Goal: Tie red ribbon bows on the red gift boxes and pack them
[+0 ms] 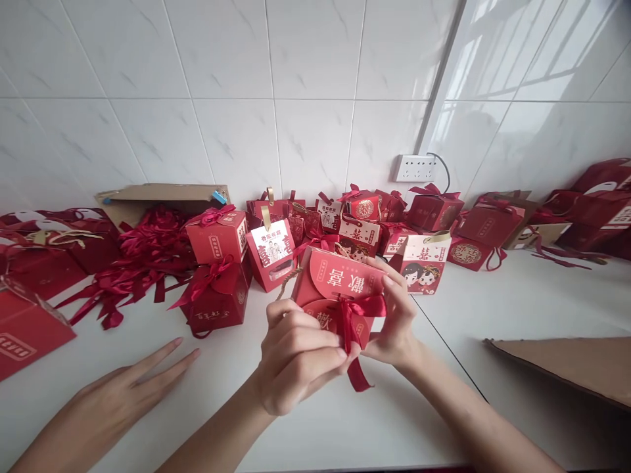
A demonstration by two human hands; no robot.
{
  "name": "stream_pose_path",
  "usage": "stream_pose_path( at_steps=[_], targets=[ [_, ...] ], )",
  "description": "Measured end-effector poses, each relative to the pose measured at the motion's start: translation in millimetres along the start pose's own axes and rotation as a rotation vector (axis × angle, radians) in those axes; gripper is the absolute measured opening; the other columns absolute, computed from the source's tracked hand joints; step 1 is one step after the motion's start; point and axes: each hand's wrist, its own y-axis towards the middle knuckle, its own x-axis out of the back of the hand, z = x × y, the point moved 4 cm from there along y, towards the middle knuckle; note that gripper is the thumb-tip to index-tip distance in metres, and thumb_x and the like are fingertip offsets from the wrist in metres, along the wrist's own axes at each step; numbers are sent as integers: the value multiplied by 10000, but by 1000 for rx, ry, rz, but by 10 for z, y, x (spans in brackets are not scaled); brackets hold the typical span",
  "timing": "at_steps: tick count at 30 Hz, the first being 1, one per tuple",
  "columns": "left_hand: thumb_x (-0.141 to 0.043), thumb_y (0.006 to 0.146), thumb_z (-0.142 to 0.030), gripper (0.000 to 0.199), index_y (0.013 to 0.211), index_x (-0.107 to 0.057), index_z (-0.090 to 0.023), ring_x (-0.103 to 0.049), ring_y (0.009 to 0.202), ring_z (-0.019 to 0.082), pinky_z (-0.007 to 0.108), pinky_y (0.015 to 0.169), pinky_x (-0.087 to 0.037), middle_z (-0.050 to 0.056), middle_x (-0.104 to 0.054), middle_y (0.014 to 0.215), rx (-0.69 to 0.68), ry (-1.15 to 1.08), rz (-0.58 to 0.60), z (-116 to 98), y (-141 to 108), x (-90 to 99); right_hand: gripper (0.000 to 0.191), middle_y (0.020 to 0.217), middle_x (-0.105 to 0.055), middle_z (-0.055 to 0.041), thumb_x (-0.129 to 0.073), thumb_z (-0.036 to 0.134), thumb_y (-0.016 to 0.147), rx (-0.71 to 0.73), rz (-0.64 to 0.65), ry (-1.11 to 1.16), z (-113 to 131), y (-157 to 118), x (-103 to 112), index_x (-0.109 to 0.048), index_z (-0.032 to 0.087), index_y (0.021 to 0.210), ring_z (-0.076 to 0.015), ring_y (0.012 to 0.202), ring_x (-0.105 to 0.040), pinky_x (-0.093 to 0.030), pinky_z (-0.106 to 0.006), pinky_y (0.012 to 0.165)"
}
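Observation:
A red gift box point(320, 279) with pale lettering is held up over the white table, between my two hands. My left hand point(300, 355) wraps its near left side, fingers bent across the front below a red ribbon bow point(362, 309). On the right side, my right hand point(397, 315) grips the box, fingers at its upper right edge and thumb low down. One ribbon tail hangs beneath the box. Behind it stand a white-and-red box with a cartoon couple point(424, 266) and a red-and-white box with a ribbon loop point(271, 253).
Another person's hand point(113, 401) reaches in at lower left, fingers spread. Ribbons point(152, 246) pile by a cardboard box point(167, 192) at left. Many red boxes line the wall. A cardboard flap point(572, 361) is at right, a power strip point(415, 169) on the wall.

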Motion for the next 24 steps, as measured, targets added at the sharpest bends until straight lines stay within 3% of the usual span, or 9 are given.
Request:
stream_pose_path(
  at_steps=[12,16,20,24],
  targets=[
    [-693,768,-121,162,734,-541,-163,-573,548,65,279,591,-415,-54,-621,636,24,16,0,-4,0,4,867,1280,-399,-170,-706,377,726,-7,7,3,35,32,15,-222,218,1427,-346,1225,-426,-467,-597,924],
    [-659,803,-121,145,770,-525,-165,-634,671,103,313,673,-427,-48,-605,681,63,16,-14,21,-50,-37,852,1275,-386,-168,-687,313,735,-12,25,24,29,50,13,-208,218,1432,-325,1214,-433,-484,-571,911],
    [-565,872,-152,136,773,-475,-171,-635,922,184,355,734,-463,14,-591,865,160,3,-49,77,-104,-60,896,1245,-401,-155,-722,309,707,-22,32,54,21,36,12,-202,224,1431,-322,1219,-419,-491,-560,915],
    [-604,848,-182,161,733,-491,-173,-574,902,172,314,655,-454,5,-524,816,47,88,-91,75,-123,-55,874,1239,-404,-166,-717,333,708,-16,13,54,27,25,12,-228,198,1421,-335,1216,-424,-490,-567,911]
  ],
)
